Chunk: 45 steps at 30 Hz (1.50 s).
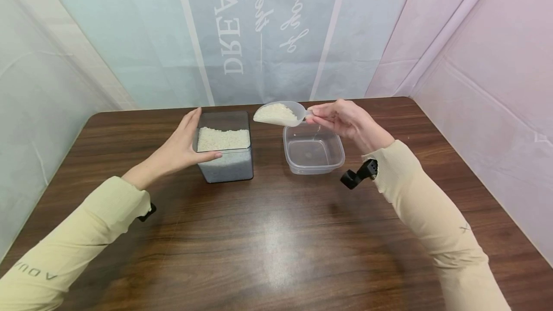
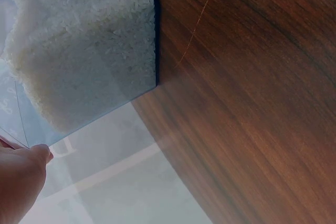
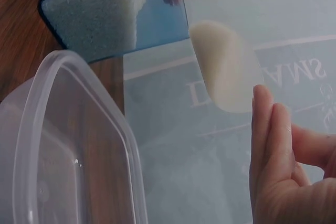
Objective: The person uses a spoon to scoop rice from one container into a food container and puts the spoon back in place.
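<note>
My right hand (image 1: 352, 121) pinches the short handle of a clear plastic scoop (image 1: 301, 108) heaped with white rice (image 1: 276, 111). The scoop is held up level, just behind and left of a clear square tub (image 1: 314, 169), its mouth toward the left. A few grains cling inside the tub. On the left stands a dark see-through container (image 1: 226, 173) part filled with rice (image 2: 89, 51). My left hand (image 1: 177, 145) holds this container from its left side, thumb across the front rim and fingers along the far side.
Both containers stand on a dark wood-grain table (image 1: 259, 253), near its far edge. Behind hangs a pale printed curtain (image 1: 268, 37), with white cloth walls (image 1: 497, 85) to either side. A black strap mount (image 1: 359, 174) sits at the right wrist.
</note>
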Each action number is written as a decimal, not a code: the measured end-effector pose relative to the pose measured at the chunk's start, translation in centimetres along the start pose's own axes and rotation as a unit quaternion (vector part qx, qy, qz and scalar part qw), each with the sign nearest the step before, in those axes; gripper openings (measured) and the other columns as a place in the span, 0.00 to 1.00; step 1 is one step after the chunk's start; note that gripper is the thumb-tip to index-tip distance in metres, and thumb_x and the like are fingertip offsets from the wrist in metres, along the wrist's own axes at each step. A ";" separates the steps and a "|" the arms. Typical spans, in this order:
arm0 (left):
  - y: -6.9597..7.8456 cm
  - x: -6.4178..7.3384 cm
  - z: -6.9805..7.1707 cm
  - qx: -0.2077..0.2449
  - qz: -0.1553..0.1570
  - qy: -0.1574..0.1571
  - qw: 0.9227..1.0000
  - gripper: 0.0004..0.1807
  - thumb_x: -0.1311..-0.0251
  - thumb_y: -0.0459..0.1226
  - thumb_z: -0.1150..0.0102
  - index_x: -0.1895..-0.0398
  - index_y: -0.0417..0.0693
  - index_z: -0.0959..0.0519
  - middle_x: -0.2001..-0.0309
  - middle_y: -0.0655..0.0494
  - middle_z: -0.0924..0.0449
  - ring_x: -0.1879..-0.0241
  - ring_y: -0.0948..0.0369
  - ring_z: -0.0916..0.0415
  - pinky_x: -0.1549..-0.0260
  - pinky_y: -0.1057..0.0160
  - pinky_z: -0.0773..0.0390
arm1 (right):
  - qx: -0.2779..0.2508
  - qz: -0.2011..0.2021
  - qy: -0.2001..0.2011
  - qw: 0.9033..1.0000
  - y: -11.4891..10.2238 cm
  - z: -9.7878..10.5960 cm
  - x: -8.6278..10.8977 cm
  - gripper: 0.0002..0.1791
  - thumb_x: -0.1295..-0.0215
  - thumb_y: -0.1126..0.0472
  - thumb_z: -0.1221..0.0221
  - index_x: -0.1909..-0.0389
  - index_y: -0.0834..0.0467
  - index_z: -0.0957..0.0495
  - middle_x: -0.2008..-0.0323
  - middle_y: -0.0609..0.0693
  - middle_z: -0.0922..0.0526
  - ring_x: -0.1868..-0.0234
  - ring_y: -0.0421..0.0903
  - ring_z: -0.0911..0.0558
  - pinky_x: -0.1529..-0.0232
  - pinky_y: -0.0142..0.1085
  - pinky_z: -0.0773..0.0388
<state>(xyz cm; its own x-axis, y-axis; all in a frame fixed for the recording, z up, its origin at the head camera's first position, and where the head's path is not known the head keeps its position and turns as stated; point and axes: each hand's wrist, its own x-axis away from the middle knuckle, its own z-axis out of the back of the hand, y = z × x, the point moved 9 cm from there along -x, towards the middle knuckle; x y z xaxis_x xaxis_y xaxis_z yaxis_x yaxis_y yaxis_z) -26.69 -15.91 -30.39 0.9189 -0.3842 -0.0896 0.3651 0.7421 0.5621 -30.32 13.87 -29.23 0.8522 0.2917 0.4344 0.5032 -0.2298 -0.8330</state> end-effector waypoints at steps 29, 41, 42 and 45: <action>0.0 -0.2 0.2 0.002 0.002 -0.005 1.000 0.61 0.53 0.54 0.36 0.29 0.43 0.68 0.30 0.43 0.65 0.32 0.46 0.58 0.40 0.43 0.48 | -0.001 -0.011 0.015 1.000 0.2 4.4 0.5 0.17 0.37 0.78 0.57 0.74 0.67 0.20 0.75 0.60 0.18 0.73 0.49 0.16 0.65 0.25 0.24; 0.0 -0.1 0.1 -0.001 0.006 -0.005 1.000 0.61 0.53 0.55 0.36 0.29 0.44 0.68 0.29 0.44 0.66 0.32 0.47 0.59 0.40 0.43 0.48 | -0.013 -0.010 0.010 1.000 1.0 6.2 1.4 0.17 0.39 0.79 0.57 0.73 0.69 0.19 0.70 0.59 0.18 0.69 0.47 0.16 0.61 0.27 0.24; 0.0 -0.1 0.1 0.000 0.006 -0.006 1.000 0.61 0.53 0.55 0.36 0.29 0.44 0.68 0.29 0.45 0.66 0.32 0.47 0.59 0.40 0.43 0.48 | -0.016 -0.009 0.009 1.000 1.1 6.3 1.4 0.17 0.39 0.80 0.57 0.73 0.69 0.19 0.69 0.59 0.18 0.68 0.47 0.16 0.61 0.27 0.24; 0.0 0.0 0.1 0.001 0.006 -0.007 1.000 0.61 0.53 0.55 0.36 0.29 0.44 0.68 0.29 0.45 0.66 0.32 0.46 0.59 0.41 0.43 0.48 | -0.021 -0.007 0.005 1.000 1.2 6.5 1.4 0.17 0.39 0.80 0.58 0.73 0.69 0.19 0.69 0.59 0.18 0.68 0.48 0.16 0.60 0.29 0.24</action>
<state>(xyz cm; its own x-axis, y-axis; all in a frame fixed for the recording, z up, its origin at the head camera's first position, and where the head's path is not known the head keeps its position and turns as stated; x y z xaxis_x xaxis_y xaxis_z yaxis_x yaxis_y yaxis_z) -26.72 -15.96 -30.31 0.9210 -0.3830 -0.0706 0.3533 0.7454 0.5653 -29.44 20.06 -31.86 0.8460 0.2867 0.4495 0.5210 -0.2654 -0.8113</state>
